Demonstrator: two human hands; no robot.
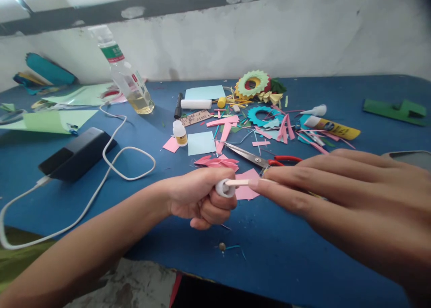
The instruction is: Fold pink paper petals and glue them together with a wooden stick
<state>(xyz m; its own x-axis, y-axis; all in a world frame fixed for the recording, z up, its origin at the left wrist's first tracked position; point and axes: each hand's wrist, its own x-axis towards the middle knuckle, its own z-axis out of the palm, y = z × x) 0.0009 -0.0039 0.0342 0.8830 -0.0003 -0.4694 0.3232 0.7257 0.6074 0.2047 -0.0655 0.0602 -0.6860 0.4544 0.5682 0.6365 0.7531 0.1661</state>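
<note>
the blue table [303, 254] runs across nearly the whole frame and carries everything loose that i can see. the right hand [346, 195] fills the lower right, its long fingers stretched toward the middle and its fingertips pinching a thin stick; i can't see the thumb, so how it backs the grip stays hidden from me. the left hand [205, 195], at the centre, is curled into a fist, its thumb lying along the top, presumably to stop what it holds from turning or slipping.

upper left, a clear bottle [134, 90] stands upright with some yellowish liquid, well apart from the hands, where i judge an elbow is unlikely to knock it. left of centre, a black case [79, 153] lies with a white cable [43, 181] plugged into its near end.

just beyond the fingers, the scissors [249, 156] point to the upper left of the frame, red handles toward the right hand, which looks handy for picking up. a yellow tube [333, 127] lies right of centre among paper strips, and a small bottle [180, 135] stands near a pale blue square [201, 144].

smallest, at mid-frame, are the flat wooden stick [239, 182] and the hollow white piece [222, 191] inside the fist. its opening faces outward, i think to let the stick's tip in, which sits at that mouth.
</note>
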